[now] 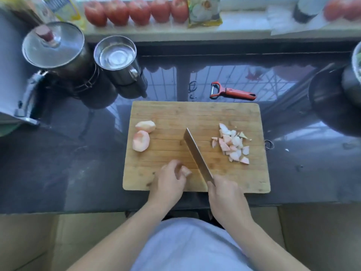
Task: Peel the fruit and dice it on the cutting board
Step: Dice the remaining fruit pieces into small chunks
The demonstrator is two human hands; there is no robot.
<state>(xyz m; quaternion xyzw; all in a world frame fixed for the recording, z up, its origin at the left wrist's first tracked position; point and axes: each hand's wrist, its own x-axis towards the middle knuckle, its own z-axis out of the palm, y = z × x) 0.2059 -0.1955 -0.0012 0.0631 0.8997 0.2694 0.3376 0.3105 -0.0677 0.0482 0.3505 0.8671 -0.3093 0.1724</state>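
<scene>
My right hand (227,194) is wrapped round the handle of the long steel knife (197,155), blade running toward eleven o'clock, while my left hand (172,178) pinches a small peeled fruit piece (185,171) just at nine o'clock of the edge. On the bamboo cutting board (195,114) I count two peeled chunks (141,135) at ten o'clock and one pile of dice (232,144) at two o'clock.

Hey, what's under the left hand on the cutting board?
A small peeled fruit piece pokes out from the curled fingers of the left hand, beside the knife blade. The hand covers the rest of it, so its full shape is hidden.
</scene>
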